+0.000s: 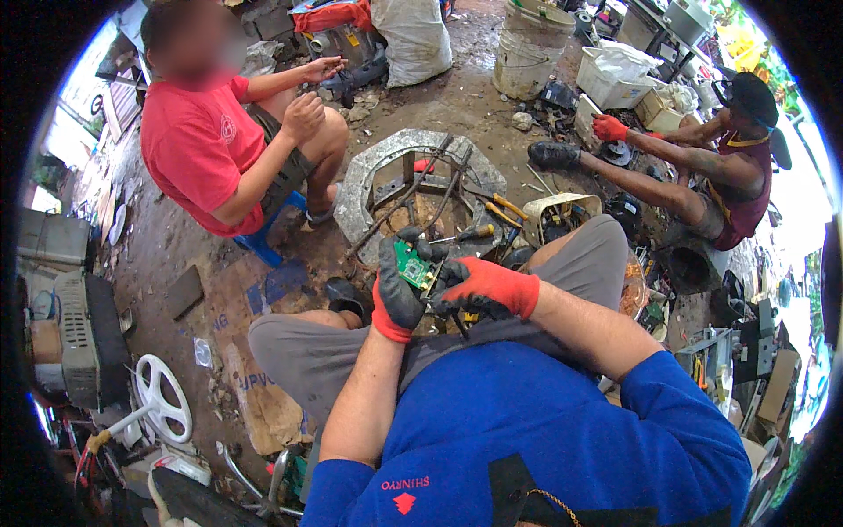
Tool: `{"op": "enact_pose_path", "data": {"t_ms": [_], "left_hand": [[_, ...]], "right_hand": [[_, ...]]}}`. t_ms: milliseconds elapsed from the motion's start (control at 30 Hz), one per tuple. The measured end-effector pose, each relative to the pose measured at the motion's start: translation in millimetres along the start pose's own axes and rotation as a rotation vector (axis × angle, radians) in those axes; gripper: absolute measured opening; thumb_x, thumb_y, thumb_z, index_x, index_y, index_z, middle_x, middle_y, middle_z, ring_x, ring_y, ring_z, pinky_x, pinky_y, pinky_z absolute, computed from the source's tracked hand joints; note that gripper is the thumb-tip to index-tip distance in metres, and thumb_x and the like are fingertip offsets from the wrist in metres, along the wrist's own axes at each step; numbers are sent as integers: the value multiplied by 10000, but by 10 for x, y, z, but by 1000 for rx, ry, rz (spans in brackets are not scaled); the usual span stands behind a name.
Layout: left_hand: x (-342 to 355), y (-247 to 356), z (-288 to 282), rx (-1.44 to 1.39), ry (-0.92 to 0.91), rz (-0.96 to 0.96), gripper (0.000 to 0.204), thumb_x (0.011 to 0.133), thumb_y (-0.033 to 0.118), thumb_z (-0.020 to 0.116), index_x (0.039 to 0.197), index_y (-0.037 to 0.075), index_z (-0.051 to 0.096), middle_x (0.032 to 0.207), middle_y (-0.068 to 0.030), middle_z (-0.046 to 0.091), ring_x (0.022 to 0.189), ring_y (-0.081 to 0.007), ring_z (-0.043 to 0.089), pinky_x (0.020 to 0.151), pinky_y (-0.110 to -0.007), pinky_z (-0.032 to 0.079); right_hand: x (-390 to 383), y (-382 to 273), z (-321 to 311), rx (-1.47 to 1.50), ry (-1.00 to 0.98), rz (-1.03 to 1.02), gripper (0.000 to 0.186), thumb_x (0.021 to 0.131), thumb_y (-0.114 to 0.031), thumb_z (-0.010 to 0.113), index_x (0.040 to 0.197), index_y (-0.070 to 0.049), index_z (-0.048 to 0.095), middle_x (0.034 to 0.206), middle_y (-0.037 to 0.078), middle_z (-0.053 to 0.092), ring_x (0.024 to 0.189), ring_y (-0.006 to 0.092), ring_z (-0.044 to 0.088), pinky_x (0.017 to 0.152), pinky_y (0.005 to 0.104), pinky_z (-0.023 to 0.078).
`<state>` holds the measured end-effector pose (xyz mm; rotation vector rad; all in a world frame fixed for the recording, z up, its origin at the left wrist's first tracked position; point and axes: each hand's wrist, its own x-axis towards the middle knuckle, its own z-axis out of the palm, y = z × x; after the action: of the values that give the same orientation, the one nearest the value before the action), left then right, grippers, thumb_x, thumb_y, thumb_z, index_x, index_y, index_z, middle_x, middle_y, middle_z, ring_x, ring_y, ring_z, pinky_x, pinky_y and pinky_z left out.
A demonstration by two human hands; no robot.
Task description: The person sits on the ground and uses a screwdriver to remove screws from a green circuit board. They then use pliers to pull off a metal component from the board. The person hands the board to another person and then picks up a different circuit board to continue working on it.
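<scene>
A small green circuit board (413, 265) is gripped in my left hand (399, 294), which wears a black-and-red work glove. My right hand (483, 288), gloved the same way, is closed close to the board's lower right edge. Out of its underside sticks a dark, narrow tool handle (461, 325); the tool's working end is hidden by the fingers. Just beyond my hands stands an octagonal grey metal frame (369, 171) with dark bent rods (413, 189) across it. A screwdriver (474, 233) and yellow-handled pliers (507, 209) rest on its near right side.
A person in a red shirt (198, 149) sits at the far left. Another in red gloves (733, 176) sits at the right, legs stretched toward the middle. A beige container of parts (562, 211) stands by my right knee. A white wheel (162, 400) lies left; a bucket (531, 53) stands behind.
</scene>
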<state>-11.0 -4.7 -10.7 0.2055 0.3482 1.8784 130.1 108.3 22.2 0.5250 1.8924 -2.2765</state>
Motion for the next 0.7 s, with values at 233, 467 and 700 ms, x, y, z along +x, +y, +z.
{"op": "enact_pose_path", "data": {"t_ms": [233,467,700], "left_hand": [[38,23,18,27,42,67,476,1016,513,440,1180,78,546,917,-77,593,984,-320,616,927,-524,512],[26,-16,-56,35,68,62,471,1013,514,453,1165,78,549,900,-70,582,990,-301,610,916,-478,520],[8,-2,6,81,70,40,483,1006,528,458,1159,79,546,893,-67,574,971,-298,617,905,-481,525]], "right_hand": [[-49,68,-14,147,-89,-76,275,949,-245,659,1124,-34,671,1030,13,675,897,80,594,789,267,484],[-28,-39,66,-260,138,-49,301,858,-160,743,1118,-27,669,993,19,696,875,87,594,785,284,491],[18,190,-116,-110,-17,-29,389,875,-197,713,1227,-47,638,1055,59,707,932,119,622,825,295,509]]}}
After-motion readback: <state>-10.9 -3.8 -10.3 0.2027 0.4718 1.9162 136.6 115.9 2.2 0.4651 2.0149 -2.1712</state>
